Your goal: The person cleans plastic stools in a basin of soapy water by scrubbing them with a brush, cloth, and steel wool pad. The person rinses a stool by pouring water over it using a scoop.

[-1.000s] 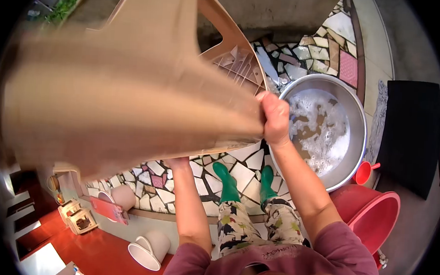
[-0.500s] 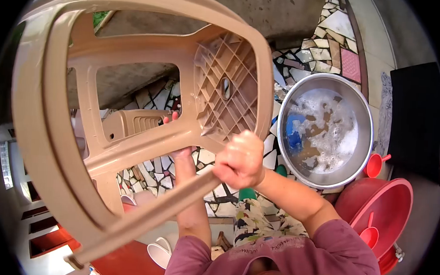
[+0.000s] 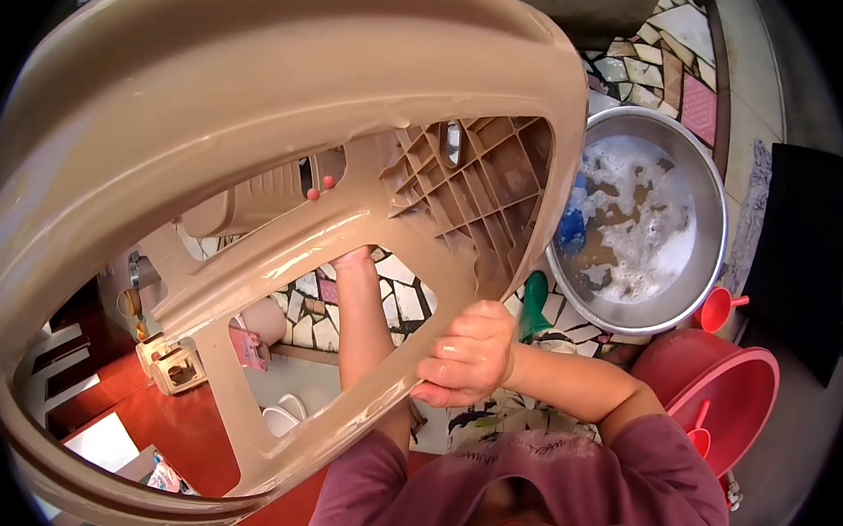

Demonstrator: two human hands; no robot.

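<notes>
A wet beige plastic stool [image 3: 354, 81] is held up and tilted, its ribbed seat underside [image 3: 482, 176] turned toward me. My right hand [image 3: 472, 355] is closed around the lower rim of the frame, knuckles up. My left hand [image 3: 354, 257] grips a side rail from below. It is mostly hidden behind the plastic; two fingertips show through an opening above the rail. Right of the stool stands a metal basin [image 3: 718, 267] of foamy, murky water. A blue thing [image 3: 572, 227] lies in the water near its left wall.
Right of me, a red plastic tub [image 3: 759, 391] leans on its side, with one red dipper [image 3: 716, 309] beside it and another [image 3: 700, 442] at its mouth. A second beige plastic piece [image 3: 255, 199] lies beyond the stool. The floor is broken-tile mosaic [image 3: 406, 295]. A green boot [image 3: 534, 306] shows below.
The stool has swung up and closer to my face, its wide rim now filling the upper left. Both hands keep their hold. My view has shifted slightly.
</notes>
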